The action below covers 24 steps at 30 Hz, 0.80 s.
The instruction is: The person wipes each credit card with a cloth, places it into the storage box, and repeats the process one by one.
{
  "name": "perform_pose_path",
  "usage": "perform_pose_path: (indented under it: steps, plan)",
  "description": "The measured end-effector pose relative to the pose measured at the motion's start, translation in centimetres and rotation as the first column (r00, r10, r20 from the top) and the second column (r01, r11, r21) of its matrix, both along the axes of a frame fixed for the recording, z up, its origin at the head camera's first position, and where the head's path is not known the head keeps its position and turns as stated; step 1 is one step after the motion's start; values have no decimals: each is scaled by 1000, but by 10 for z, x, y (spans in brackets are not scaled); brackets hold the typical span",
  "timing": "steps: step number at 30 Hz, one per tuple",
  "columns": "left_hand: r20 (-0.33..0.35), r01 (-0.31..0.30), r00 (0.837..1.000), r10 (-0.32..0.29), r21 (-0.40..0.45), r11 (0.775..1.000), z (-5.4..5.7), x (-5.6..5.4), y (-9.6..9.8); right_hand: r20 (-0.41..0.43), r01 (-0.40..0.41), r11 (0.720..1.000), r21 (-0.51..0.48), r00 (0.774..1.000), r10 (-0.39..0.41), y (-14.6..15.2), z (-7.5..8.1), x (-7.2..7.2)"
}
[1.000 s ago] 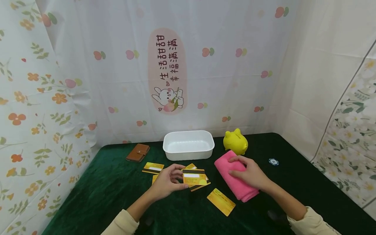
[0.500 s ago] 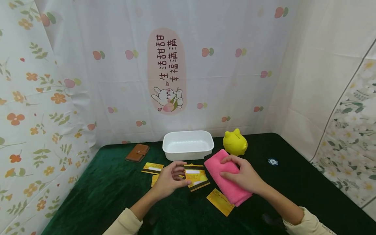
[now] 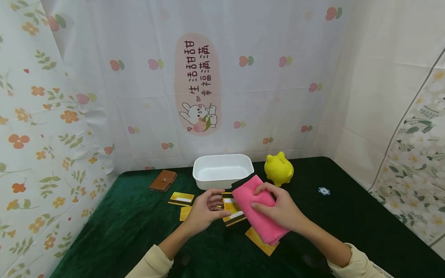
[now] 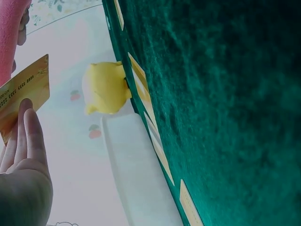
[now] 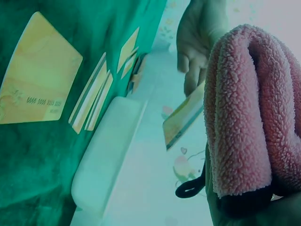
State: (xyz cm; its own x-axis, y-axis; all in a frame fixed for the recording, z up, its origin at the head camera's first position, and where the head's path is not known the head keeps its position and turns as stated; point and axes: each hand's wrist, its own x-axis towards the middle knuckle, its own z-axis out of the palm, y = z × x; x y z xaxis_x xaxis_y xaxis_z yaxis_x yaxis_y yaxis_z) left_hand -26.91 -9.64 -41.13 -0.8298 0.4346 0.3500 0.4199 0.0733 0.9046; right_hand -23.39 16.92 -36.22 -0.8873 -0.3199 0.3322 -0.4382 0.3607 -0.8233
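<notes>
My left hand [image 3: 204,212] pinches a gold bank card [image 4: 33,89] between thumb and fingers, raised above the table with its striped side towards the head camera. My right hand [image 3: 281,207] grips a folded pink towel [image 3: 243,199] that has a black edge and a black loop [image 5: 190,187]. In the head view the towel overlaps the held card's right part. Behind the held card, more gold cards [image 3: 235,219] lie on the table. Another card [image 3: 257,241] lies below the towel in that view, partly hidden by it.
Two gold cards lie left of the left hand, one striped card [image 3: 181,199] and one mostly hidden card [image 3: 185,213]. Along the back stand a brown wallet [image 3: 163,180], a white basin [image 3: 222,183] and a yellow piggy bank [image 3: 279,170]. A poker chip [image 3: 324,191] lies at right on the green cloth [image 3: 104,231].
My right hand has carried the towel leftward until it overlaps the held card in the head view. My left hand has shifted slightly right with the card, which now stands more upright.
</notes>
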Motion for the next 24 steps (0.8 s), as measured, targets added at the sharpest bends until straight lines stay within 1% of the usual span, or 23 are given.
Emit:
perform_pose_path:
  steps: [3,9,14,20,24]
  plan:
    - [-10,1,1000,-1,11,1000,0,0,1,-22,-12,1000,-5,1000,12,-4,1,1]
    - [-26,18,1000,-17,34,999,0,-1,3,-40,-20,1000,8,999,21,-9,-1,2]
    - [-48,12,999,-9,46,999,-1,-1,3,-73,-28,1000,14,997,29,-10,-2,2]
    - [-18,0,1000,2,70,998,0,-1,4,-93,-40,999,29,995,42,-10,-4,2]
    - [-21,-12,1000,14,86,996,0,0,5,-107,-53,998,33,993,56,-9,-6,2]
